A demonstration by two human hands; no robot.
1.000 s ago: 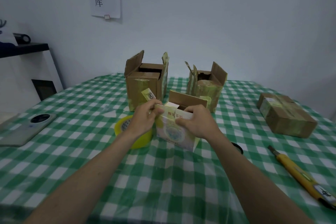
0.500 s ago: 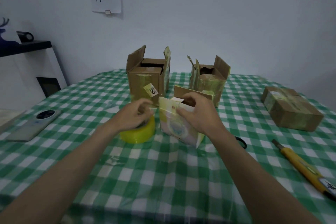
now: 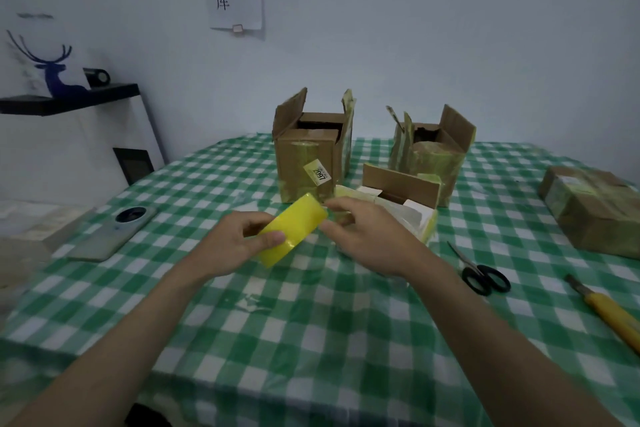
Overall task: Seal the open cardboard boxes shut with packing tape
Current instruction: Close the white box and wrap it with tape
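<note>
My left hand [image 3: 232,246] grips a yellow roll of packing tape [image 3: 294,229], lifted off the table and tilted. The fingers of my right hand [image 3: 367,236] pinch at the roll's upper right end. Just behind my right hand lies a small white and yellow box [image 3: 405,208] with its brown flap up. Two taller cardboard boxes stand open at the back: a left box [image 3: 308,156] with a label and a right box [image 3: 429,156] wrapped in yellowish tape.
A taped-up brown box [image 3: 595,208] lies at the far right. Black-handled scissors [image 3: 481,274] and a yellow utility knife [image 3: 613,315] lie right of my right arm. A phone [image 3: 114,232] rests on the green checked tablecloth [image 3: 311,322] at left.
My left hand has picked the tape roll up from the table. My right hand has left the small box and come to the roll. The scissors are now uncovered.
</note>
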